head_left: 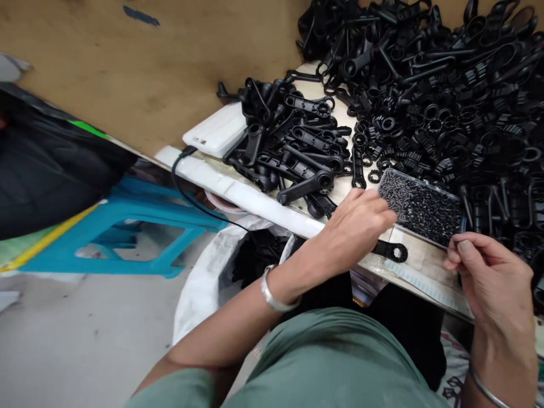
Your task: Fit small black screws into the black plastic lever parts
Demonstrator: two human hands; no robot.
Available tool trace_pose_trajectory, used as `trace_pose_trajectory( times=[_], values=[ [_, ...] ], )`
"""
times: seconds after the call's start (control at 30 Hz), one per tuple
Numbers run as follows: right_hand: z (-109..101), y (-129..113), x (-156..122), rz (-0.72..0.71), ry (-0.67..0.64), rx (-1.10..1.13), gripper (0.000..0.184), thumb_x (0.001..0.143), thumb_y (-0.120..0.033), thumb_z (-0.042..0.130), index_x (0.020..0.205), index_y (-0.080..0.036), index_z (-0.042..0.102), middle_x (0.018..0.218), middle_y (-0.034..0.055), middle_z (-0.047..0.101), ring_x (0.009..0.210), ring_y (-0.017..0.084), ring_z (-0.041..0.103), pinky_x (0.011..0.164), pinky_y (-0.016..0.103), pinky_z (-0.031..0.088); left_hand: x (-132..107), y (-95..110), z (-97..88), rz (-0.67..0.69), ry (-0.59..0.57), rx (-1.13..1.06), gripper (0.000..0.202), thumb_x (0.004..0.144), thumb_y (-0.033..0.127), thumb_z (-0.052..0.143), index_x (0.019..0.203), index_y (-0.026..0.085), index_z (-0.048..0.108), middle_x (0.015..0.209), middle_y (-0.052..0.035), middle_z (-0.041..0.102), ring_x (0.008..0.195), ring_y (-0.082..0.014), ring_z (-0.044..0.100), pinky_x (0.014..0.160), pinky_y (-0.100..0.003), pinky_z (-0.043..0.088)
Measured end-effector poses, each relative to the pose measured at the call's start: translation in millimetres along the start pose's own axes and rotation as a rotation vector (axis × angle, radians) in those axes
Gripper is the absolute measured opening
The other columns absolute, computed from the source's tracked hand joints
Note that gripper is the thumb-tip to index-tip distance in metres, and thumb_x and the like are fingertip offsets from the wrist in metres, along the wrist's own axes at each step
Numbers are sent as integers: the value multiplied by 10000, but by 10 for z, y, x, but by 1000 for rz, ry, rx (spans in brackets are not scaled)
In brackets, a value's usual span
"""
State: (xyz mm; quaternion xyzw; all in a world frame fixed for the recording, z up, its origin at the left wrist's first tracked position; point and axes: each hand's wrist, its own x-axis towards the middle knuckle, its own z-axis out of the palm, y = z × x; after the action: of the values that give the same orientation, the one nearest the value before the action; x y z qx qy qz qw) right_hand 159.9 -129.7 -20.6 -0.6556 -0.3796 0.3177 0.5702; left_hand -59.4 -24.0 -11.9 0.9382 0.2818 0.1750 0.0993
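Black plastic part (395,251) partly beneath the left hand (357,226), ring end out at 4 o'clock; fingers curled, impossible to tell whether gripping it. Just beside, between 2 and 3 o'clock, a clear tray (425,184) of small dark pieces (425,212). By the tray's 4 o'clock corner, the right hand (493,277), thumb and forefinger drawn close, any hold impossible to tell. At the left hand's 10 o'clock, a white box (216,129), markings too small to read.
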Motion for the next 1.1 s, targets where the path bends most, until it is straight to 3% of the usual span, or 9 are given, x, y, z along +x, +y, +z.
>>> trace_pose_trajectory(
  times=[0.13,0.27,0.47,0.63,0.77,0.9,1.1],
  values=[
    [97,-30,-54,63,-49,157,237,734,-389,852,799,-200,726,639,-20,592,509,81,551,482,191,526,395,-28,131,18,29,123,299,972,42,436,788,164,638,766,-39,620,879,-199,520,781,-354,321],
    [125,-35,-90,126,-117,234,246,780,-409,817,781,-199,690,665,-16,595,477,69,516,414,174,496,557,-49,283,54,30,198,297,965,47,464,746,168,623,731,-30,607,881,-194,527,825,-362,325],
    [140,-1,-110,110,-108,270,193,749,-340,844,808,-198,728,704,4,641,517,80,560,468,193,543,513,-50,248,118,23,253,236,944,73,538,744,156,631,724,-37,617,895,-214,569,824,-383,334],
    [121,48,-166,149,-22,254,274,656,-349,903,824,-181,765,757,39,696,575,95,619,546,193,576,507,31,156,119,-78,293,185,905,54,570,772,136,668,824,-87,681,925,-253,608,798,-395,349],
    [65,144,-227,201,-8,232,340,609,-339,927,870,-184,772,773,39,705,617,106,644,605,190,592,533,45,218,141,-50,293,177,920,100,583,774,141,675,836,-96,694,933,-259,620,778,-380,358],
    [74,186,-242,203,-19,246,318,630,-331,916,881,-200,772,767,46,699,627,123,643,604,212,601,530,30,234,86,-18,307,200,952,94,521,814,127,662,850,-106,691,965,-258,620,786,-368,383],
    [230,60,-220,123,2,252,306,612,-335,920,821,-179,759,690,30,689,569,104,627,553,197,572,501,-35,98,7,-71,170,245,951,34,433,910,111,662,858,-95,705,908,-218,646,764,-320,452]
  ],
)
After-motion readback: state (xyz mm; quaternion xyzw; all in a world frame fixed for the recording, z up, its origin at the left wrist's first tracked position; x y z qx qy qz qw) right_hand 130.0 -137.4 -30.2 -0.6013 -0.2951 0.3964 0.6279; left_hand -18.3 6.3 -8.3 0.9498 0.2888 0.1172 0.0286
